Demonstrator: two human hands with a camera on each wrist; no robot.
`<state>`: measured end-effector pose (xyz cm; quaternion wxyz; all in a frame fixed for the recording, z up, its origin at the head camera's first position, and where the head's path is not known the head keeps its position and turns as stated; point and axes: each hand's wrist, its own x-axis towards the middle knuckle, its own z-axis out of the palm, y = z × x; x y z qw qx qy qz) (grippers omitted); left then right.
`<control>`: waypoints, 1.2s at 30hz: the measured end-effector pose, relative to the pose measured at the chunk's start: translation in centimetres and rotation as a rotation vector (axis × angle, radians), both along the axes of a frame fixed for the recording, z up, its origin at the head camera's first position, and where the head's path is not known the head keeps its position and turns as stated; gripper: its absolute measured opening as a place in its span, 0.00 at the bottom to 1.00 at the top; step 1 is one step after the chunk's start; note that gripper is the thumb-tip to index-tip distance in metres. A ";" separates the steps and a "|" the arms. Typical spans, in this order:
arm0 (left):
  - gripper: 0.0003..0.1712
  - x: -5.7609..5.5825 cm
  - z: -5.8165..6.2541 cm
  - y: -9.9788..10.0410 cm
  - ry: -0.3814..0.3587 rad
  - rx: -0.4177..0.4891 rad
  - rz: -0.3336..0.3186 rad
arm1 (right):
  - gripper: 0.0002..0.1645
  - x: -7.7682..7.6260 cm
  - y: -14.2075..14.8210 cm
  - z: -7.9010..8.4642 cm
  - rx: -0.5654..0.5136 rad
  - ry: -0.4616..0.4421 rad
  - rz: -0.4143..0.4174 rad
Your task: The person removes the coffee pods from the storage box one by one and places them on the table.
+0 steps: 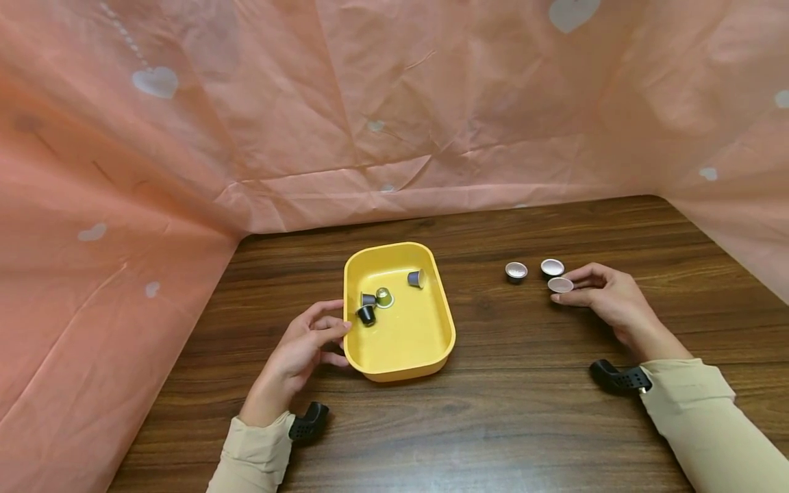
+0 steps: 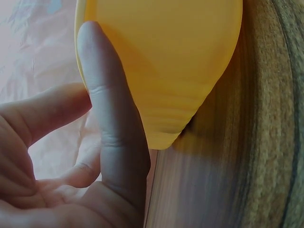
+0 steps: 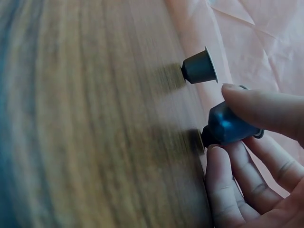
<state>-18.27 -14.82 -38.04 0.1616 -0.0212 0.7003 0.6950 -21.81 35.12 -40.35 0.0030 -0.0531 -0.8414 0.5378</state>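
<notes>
My left hand [image 1: 302,346] grips the left wall of a yellow tray [image 1: 409,342]. In the left wrist view the thumb [image 2: 107,90] lies along the tray's side near the rim, with other fingers behind. Several coffee capsules lie in the tray, among them a green one [image 1: 383,296], a black one [image 1: 366,315] and a greyish-purple one [image 1: 414,279]. On the right, my right hand [image 1: 613,305] pinches a blue coffee capsule [image 3: 228,123] between thumb and fingers, its pale lid facing up. Close behind it stands a dark capsule [image 3: 199,67], lid up.
Another capsule [image 1: 516,272] stands lid up on the wooden table [image 1: 493,418], left of the dark one. Pink sheeting [image 1: 394,103] with pale hearts hangs along the table's back and sides.
</notes>
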 end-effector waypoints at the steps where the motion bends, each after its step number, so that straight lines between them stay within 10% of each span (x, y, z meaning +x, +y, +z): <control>1: 0.34 0.0 0.0 0.0 -0.001 -0.001 0.000 | 0.18 0.0 0.0 -0.1 0.015 -0.003 0.002; 14: 0.34 -0.1 -0.1 0.0 0.000 -0.006 -0.003 | 0.23 0.0 0.4 -0.9 -0.015 0.020 0.056; 36: 0.35 0.0 -0.1 0.0 -0.004 -0.003 0.003 | 0.34 0.1 0.6 0.0 0.266 0.023 0.044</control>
